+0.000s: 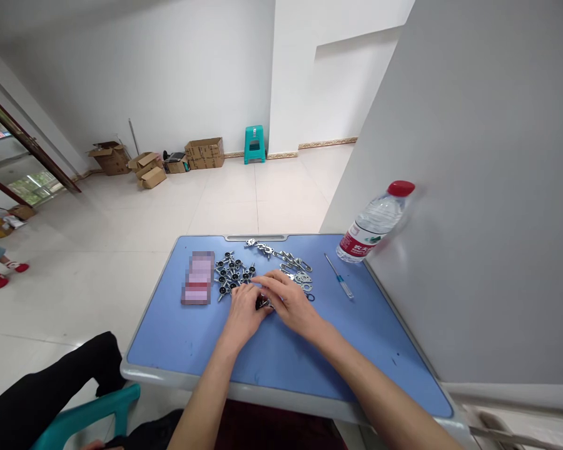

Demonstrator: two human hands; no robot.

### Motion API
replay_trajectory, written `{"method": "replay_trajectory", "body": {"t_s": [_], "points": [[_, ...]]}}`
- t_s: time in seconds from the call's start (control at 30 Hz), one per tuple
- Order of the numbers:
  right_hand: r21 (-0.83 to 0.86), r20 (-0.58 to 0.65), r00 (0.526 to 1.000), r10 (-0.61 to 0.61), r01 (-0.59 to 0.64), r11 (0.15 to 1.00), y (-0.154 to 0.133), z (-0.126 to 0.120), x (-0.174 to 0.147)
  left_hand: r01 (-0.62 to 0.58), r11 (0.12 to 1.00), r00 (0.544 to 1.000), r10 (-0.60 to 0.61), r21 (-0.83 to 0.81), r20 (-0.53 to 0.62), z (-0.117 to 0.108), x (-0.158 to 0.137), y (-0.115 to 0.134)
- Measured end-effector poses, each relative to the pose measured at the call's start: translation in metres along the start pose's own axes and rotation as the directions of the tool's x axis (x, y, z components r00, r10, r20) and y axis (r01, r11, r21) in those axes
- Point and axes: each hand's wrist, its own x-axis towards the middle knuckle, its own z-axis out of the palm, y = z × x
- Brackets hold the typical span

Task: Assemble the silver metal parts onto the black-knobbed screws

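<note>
Between the left hand (243,310) and right hand (288,300), a small dark metal part (264,304) is pinched by both sets of fingertips. Beyond the hands, a cluster of metal fittings (233,274) is spread on the blue table (309,350); a screwdriver (338,277) and a water bottle (374,223) are seen right of the right hand.

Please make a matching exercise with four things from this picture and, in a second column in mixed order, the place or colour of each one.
Things:
1. water bottle
2. screwdriver
3. plastic stool
4. cardboard boxes

Places or colours:
A. teal, standing by the far wall
B. red cap, tilted at the table's right edge
C. brown, on the floor along the wall
D. lying flat on the blue table, right of the metal parts

Pairs: 1-B, 2-D, 3-A, 4-C
</note>
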Motion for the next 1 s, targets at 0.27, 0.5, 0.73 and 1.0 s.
{"method": "replay_trajectory", "body": {"t_s": [0.27, 0.5, 0.73, 1.0], "points": [[-0.058, 0.004, 1.000, -0.023, 0.023, 0.998, -0.0001, 0.0007, -0.0008, -0.012, 1.000, 1.000, 0.012, 0.004, -0.020, 0.0014, 0.0000, -0.0009], [-0.011, 0.003, 0.999, -0.032, 0.032, 0.999, 0.0007, -0.0019, -0.0004, 0.004, 1.000, 1.000, -0.004, 0.016, -0.002, 0.0010, 0.0003, -0.0015], [-0.163, 0.015, 0.998, -0.055, 0.057, 0.985, 0.0040, 0.0006, -0.0019, 0.003, 1.000, 1.000, -0.003, 0.017, -0.007, 0.0000, -0.0004, 0.0011], [-0.030, 0.083, 0.996, -0.019, 0.022, 0.999, -0.0013, -0.0021, -0.0012, -0.012, 1.000, 1.000, 0.012, 0.027, 0.003, 0.0006, -0.0001, -0.0007]]}}
